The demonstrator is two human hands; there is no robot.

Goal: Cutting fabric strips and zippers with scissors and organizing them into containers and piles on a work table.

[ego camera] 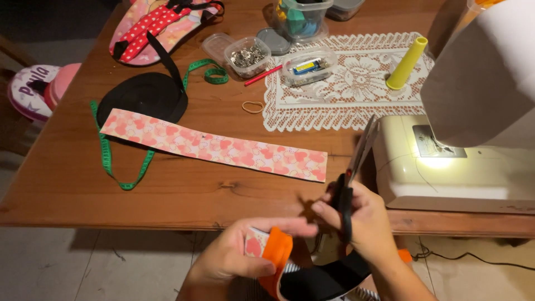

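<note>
**Scissors raised over a folded orange piece at the surface's near edge**

The right hand [365,220] sits at about five o'clock in the view, wrist bent back, its grip clamped through the black handles of a pair of scissors [352,175]. The blades point up toward one o'clock and look closed or nearly so.

The left hand [239,253], at six o'clock, lies palm up with the thumb stretched across toward the other hand. Its grip is pinched on an orange fabric piece [277,251], soft and folded, backed with a pink heart-print layer. Black webbing curves below both hands.

On the wooden surface [67,178], at nine to eleven o'clock of the hands, lies a long flat strip of heart-print fabric [214,146], matte and straight-edged. A green tape measure [106,153] loops around its left end, beside a flat coil of black strap [146,96]. At two o'clock of the hands stands a cream sewing machine [446,173], smooth and glossy, its lamp lit. Behind it a white lace mat [356,83] carries a yellow thread cone [407,63] and clear plastic boxes.
</note>
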